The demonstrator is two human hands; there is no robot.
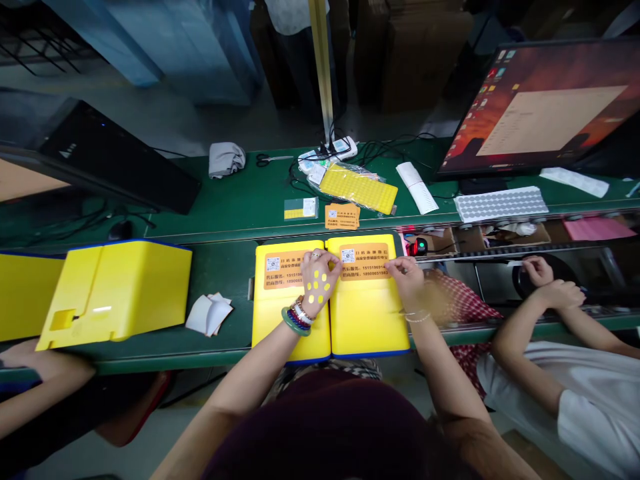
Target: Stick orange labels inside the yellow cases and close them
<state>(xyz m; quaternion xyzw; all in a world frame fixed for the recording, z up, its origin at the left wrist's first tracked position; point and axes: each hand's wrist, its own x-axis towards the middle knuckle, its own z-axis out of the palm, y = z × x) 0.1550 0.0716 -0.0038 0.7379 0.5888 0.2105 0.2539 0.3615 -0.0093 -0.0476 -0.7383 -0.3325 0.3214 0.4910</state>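
Two yellow panels with blue lower edges lie side by side in front of me: a left panel (293, 327) and a right panel (370, 320). Each bears an orange label with a QR code and printed numbers; the right label (365, 262) shows nearly whole, the left label (280, 270) is partly covered by my hand. My left hand (319, 285), with several yellow oval stickers on its back, has its fingertips pinched at the right label's left edge. At that label's right edge my right hand (410, 280) is pinched too. What either pinch holds is too small to make out.
Orange labels (342, 217) and a yellow sticker sheet (357, 188) lie behind the panels. Crumpled backing paper (209, 313) and another yellow panel (120, 290) are on the left. Co-workers' arms (545, 300) rest at the right and reach in from the left. A monitor (540, 107) stands back right.
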